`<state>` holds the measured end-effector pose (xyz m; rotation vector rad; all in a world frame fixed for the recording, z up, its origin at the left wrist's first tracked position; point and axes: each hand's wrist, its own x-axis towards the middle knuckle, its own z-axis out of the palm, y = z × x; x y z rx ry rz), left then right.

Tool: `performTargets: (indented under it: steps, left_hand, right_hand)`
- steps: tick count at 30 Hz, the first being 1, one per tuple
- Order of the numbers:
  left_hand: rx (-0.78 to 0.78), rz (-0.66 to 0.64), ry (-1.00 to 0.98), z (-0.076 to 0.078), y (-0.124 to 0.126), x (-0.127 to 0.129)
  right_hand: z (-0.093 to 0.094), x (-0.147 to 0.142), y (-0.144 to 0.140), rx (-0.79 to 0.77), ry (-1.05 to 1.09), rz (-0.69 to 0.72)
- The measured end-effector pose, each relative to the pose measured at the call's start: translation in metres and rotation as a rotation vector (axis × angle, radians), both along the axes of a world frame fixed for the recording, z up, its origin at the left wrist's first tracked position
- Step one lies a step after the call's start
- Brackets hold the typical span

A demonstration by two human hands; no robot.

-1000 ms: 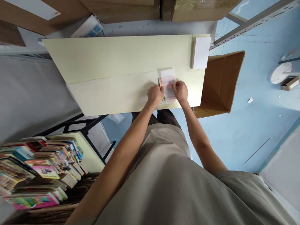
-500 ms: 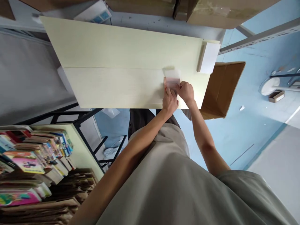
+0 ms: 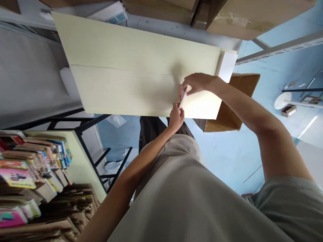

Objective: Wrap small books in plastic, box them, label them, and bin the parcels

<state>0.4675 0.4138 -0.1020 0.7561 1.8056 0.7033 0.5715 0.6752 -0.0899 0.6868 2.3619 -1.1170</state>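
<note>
Over the pale cream board [image 3: 131,57], a small flat piece with an orange face and white side [image 3: 184,97] is held up on its edge. Whether it is a booklet or a small box, I cannot tell. My left hand [image 3: 176,118] grips its near end with curled fingers. At its far end, my right hand [image 3: 198,83] pinches the white side between thumb and fingers. A white block, perhaps a stack of paper [image 3: 227,65], lies at the board's right end, partly behind my right forearm.
An open cardboard box [image 3: 224,116] stands below the board's right end. Several closed cartons [image 3: 161,11] line the far side. At lower left, a shelf holds many books [image 3: 37,158], beside a black metal frame [image 3: 88,151]. A grey metal bar [image 3: 280,48] runs along the upper right.
The small piece has gone from lying on the board to standing on edge. My right hand has moved to its far end, elbow swung outward; my left hand has shifted slightly nearer me.
</note>
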Motion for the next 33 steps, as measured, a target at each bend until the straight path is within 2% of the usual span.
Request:
performTargets:
  steps: [4, 8, 10, 13, 15, 17, 19, 21, 23, 25, 26, 28, 30, 33]
  left_hand:
    - [-0.077, 0.289, -0.218, 0.002, -0.012, -0.020]
    - [-0.167, 0.641, -0.566, 0.000, -0.014, -0.035]
    - [-0.238, 0.735, -0.673, -0.003, -0.012, -0.039]
    - [-0.310, 0.753, -0.694, -0.006, -0.010, -0.043]
    - [-0.317, 0.714, -0.681, -0.008, -0.010, -0.046]
    - [-0.356, 0.600, -0.661, -0.010, -0.011, -0.049]
    - [-0.432, 0.391, -0.613, -0.011, -0.011, -0.055]
    - [-0.509, 0.123, -0.513, -0.013, -0.011, -0.063]
    - [-0.551, -0.149, -0.316, -0.014, -0.012, -0.075]
    - [-0.491, -0.328, -0.035, -0.015, -0.012, -0.088]
    - [-0.414, -0.361, 0.090, -0.015, -0.011, -0.095]
    - [-0.216, -0.329, 0.232, -0.018, -0.006, -0.105]
    - [-0.074, -0.253, 0.222, -0.022, 0.003, -0.110]
    - [-0.017, -0.177, 0.111, -0.030, 0.019, -0.111]
  right_hand:
    - [-0.001, -0.026, 0.011, 0.005, -0.044, 0.064]
    - [-0.012, -0.065, 0.007, 0.043, -0.151, 0.074]
    - [-0.020, -0.080, 0.003, 0.064, -0.225, 0.052]
    - [-0.033, -0.089, -0.002, 0.129, -0.289, -0.020]
    - [-0.043, -0.085, -0.008, 0.174, -0.278, -0.090]
    - [-0.052, -0.077, -0.014, 0.195, -0.211, -0.178]
    - [-0.057, -0.069, -0.020, 0.201, -0.100, -0.272]
    - [-0.055, -0.064, -0.028, 0.203, -0.024, -0.350]
    - [-0.046, -0.062, -0.037, 0.208, -0.023, -0.418]
    - [-0.032, -0.058, -0.052, 0.238, -0.025, -0.522]
    - [-0.025, -0.054, -0.062, 0.267, -0.005, -0.596]
    - [-0.014, -0.043, -0.087, 0.339, 0.048, -0.779]
    - [-0.009, -0.029, -0.114, 0.367, 0.022, -0.964]
    - [-0.011, -0.019, -0.147, 0.186, -0.127, -1.164]
